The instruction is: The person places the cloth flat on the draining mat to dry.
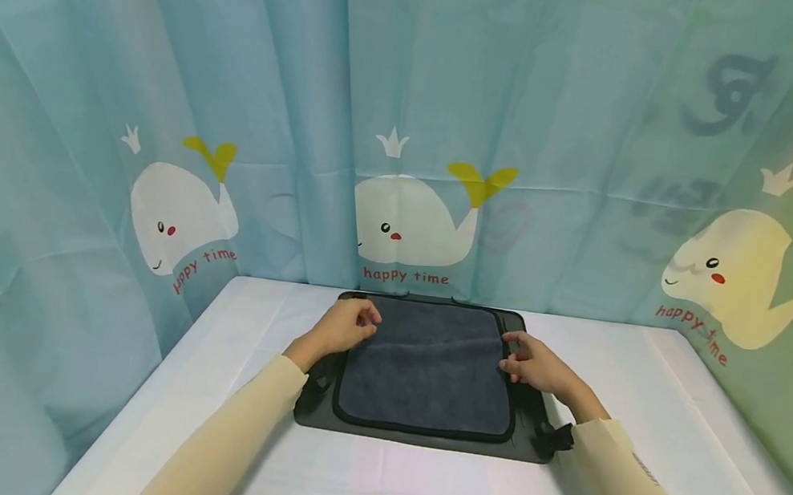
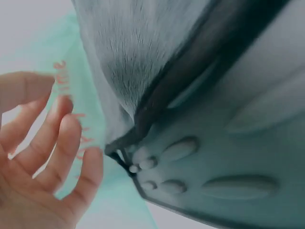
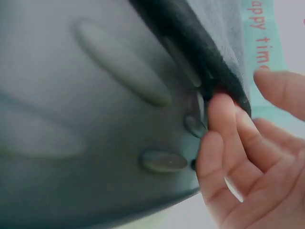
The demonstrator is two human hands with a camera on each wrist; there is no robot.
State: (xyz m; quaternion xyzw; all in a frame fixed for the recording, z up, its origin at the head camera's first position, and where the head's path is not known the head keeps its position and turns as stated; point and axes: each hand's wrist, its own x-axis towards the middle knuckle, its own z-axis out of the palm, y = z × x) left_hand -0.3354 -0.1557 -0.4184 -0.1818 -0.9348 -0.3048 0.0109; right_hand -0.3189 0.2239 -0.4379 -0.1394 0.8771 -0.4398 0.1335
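A dark grey plush pad (image 1: 428, 388) with a black border lies on a larger dark grey mat (image 1: 314, 415), which has raised oval bumps in both wrist views. By the pad's far left part is my left hand (image 1: 343, 326), fingers loosely bent and holding nothing; in the left wrist view it stands apart from the pad's corner. At the pad's right edge is my right hand (image 1: 536, 365). The right wrist view shows its fingertips (image 3: 221, 107) at the pad's black border, partly hidden behind it, with the thumb (image 3: 281, 90) held away from the cloth.
The mat rests on a table with a white cover (image 1: 371, 487). A blue-green curtain (image 1: 295, 108) printed with white whales hangs behind the table and along its sides. Dark straps (image 1: 554, 438) show near both wrists.
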